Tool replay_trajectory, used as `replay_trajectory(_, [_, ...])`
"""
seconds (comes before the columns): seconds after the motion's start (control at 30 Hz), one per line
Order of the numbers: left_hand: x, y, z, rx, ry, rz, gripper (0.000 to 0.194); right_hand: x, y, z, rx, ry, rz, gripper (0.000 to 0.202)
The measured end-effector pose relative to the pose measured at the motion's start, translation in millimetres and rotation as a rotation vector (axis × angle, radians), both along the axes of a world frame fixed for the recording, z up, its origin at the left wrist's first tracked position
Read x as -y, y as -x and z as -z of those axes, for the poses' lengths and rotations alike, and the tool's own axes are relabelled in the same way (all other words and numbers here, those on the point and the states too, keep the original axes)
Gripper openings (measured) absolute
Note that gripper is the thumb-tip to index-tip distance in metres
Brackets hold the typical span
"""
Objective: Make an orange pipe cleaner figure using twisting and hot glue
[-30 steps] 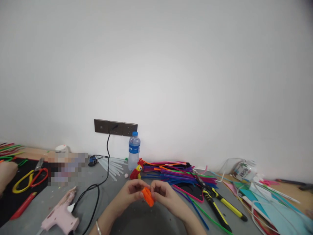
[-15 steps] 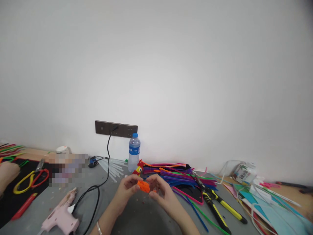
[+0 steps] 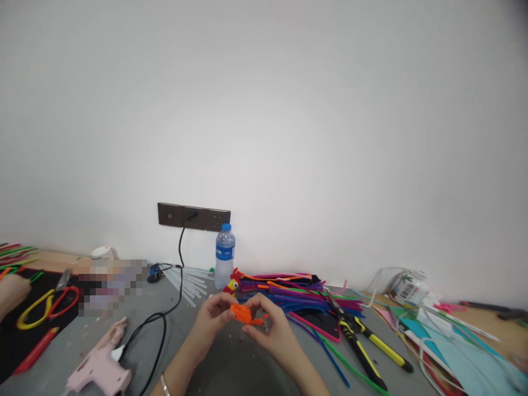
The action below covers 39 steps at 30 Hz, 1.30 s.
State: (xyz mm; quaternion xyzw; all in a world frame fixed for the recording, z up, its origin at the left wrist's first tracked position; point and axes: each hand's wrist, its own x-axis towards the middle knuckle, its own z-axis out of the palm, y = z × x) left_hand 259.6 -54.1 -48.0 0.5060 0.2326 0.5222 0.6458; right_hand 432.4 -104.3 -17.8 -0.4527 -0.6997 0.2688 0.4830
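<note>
An orange fuzzy piece (image 3: 241,313) is held between my two hands, low in the middle of the head view. My left hand (image 3: 214,318) pinches its left side with thumb and fingers. My right hand (image 3: 266,323) has its fingertips closed around the right side, where a short orange end sticks out. Just behind my hands stands a small red and yellow rooster-like figure (image 3: 233,282) with a round eye; its lower part is hidden. Beyond it is a water bottle (image 3: 225,258) with a blue cap.
Pliers with yellow-black handles (image 3: 363,346) and bundled coloured pipe cleaners (image 3: 289,291) lie to the right. At left are a pink glue gun (image 3: 101,366) with a black cable, scissors (image 3: 39,311), a red cutter (image 3: 37,350) and another person's hand (image 3: 14,291).
My right thumb has shifted left under the orange piece, whose right end now shows more. The whole view has moved slightly, so things appear a little further left.
</note>
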Motion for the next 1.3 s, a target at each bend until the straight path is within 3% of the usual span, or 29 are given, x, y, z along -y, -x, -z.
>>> replay_trajectory(0.37, [5, -1, -5.0, -0.005, 0.032, 0.119, 0.047, 0, -6, -3.0, 0.064, -0.144, 0.066, 0.012])
replay_trajectory(0.77, [3, 1, -7.4, -0.056, -0.011, 0.025, 0.033, -3, -11, -2.0, 0.135, -0.198, 0.075, 0.009])
replay_trajectory(0.93, [3, 2, -7.6, -0.064, -0.049, 0.033, 0.028, -2, -10, -3.0, 0.113, -0.223, 0.095, 0.003])
replay_trajectory(1.3, [5, 0, -7.4, -0.094, -0.056, 0.029, 0.029, -2, -9, -1.8, 0.114, -0.234, 0.122, 0.009])
